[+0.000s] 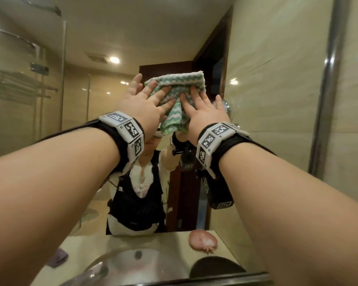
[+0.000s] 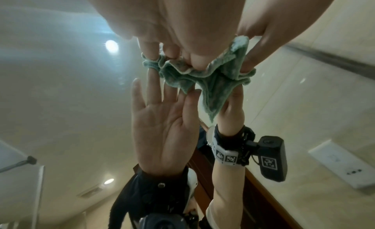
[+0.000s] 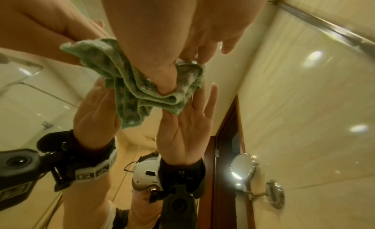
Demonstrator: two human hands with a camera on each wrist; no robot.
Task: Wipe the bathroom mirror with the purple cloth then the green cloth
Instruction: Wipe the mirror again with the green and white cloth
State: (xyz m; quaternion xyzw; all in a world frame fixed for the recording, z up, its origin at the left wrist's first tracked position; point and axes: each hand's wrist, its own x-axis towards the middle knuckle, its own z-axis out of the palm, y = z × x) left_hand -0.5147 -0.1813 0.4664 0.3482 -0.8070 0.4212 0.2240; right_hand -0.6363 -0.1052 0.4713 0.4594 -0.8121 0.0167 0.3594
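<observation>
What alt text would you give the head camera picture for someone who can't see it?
Both hands, left hand and right hand, press a green cloth flat against the bathroom mirror. Below, a purple cloth lies beside the sink.

A pink soap dish (image 1: 203, 240) sits on the beige desk (image 1: 167, 240) at the far right of a round sink (image 1: 120, 263), whose drain (image 1: 138, 254) shows dark. A chrome faucet (image 1: 89, 274) stands near. On the right tiled wall (image 1: 277, 79), a round chrome shaving glass (image 3: 242, 166) juts from its bracket.
</observation>
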